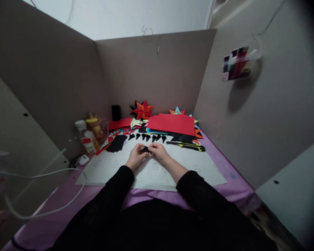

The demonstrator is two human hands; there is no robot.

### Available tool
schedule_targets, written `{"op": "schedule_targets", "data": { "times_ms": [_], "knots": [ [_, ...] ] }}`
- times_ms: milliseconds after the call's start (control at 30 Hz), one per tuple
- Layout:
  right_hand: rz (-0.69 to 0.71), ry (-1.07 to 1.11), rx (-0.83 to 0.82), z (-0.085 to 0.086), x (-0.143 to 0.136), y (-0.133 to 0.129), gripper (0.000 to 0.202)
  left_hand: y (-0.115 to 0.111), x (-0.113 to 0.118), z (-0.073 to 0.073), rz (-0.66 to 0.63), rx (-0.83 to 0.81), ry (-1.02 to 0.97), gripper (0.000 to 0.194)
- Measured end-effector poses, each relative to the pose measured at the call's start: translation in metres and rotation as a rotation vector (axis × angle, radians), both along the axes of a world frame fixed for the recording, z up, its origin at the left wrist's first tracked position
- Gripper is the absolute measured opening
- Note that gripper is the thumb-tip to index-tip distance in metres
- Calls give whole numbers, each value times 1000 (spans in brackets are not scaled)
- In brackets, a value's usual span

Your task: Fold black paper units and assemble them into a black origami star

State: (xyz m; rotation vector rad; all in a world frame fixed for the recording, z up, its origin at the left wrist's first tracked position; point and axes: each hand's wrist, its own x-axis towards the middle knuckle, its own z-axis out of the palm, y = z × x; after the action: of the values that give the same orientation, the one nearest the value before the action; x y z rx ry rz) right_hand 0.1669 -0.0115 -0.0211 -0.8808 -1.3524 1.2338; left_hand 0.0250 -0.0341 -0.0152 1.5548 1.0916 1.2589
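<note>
Black paper piece, pinched mid-frame w/ L hand + R hand, both grips closed; might crease skewed from uneven fingertip pressure.

Fingers partly hide the black piece — outline unclear. Near the table edge farthest away, a red sheet partly covers a star.

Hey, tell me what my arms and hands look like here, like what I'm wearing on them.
Your left hand and right hand are gloveless. The left sleeve and right sleeve are black, each with faint paler streaks; the right one leaves more forearm bare. Any rings are too small to tell.
</note>
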Motion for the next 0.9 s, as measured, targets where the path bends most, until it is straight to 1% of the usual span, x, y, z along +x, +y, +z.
{"op": "schedule_targets", "data": {
  "times_ms": [67, 200, 233, 300, 367, 400, 500, 633, 733, 800, 900],
  "knots": [
    [-11, 13, 3, -2, 1, 3, 6, 0, 0, 0, -26, -9, -15, 42],
    [-113, -21, 61, -5, 7, 8, 7, 2, 2, -1, -86, -33, -78, 55],
    [-130, -50, 90, -5, 8, 9, 7, 3, 1, -1, -72, -26, -92, 53],
    [-126, -126, 151, -5, 10, 7, 8, 3, 1, 1, -9, 8, -91, 39],
    [-88, -202, 196, -4, 8, 4, 9, 3, -1, 3, 52, 31, -20, 21],
    [-70, -230, 209, -3, 7, 2, 9, 3, -2, 4, 69, 32, 28, 20],
    [-48, -258, 202, 0, 4, -1, 10, 2, -5, 5, 109, 54, 125, 24],
    [-62, -196, 115, 0, 5, 4, 8, 4, -6, 4, 193, 97, 124, 24],
    [-61, -152, 95, -2, 10, 11, 8, 7, -7, 2, 231, 99, 129, 24],
    [-114, -143, 82, -1, 14, 13, 9, 9, -8, 2, 266, 97, 114, 24],
    [-263, -198, 125, 3, 18, 10, 12, 9, -9, 3, 302, 110, 107, 24]
  ]
}}
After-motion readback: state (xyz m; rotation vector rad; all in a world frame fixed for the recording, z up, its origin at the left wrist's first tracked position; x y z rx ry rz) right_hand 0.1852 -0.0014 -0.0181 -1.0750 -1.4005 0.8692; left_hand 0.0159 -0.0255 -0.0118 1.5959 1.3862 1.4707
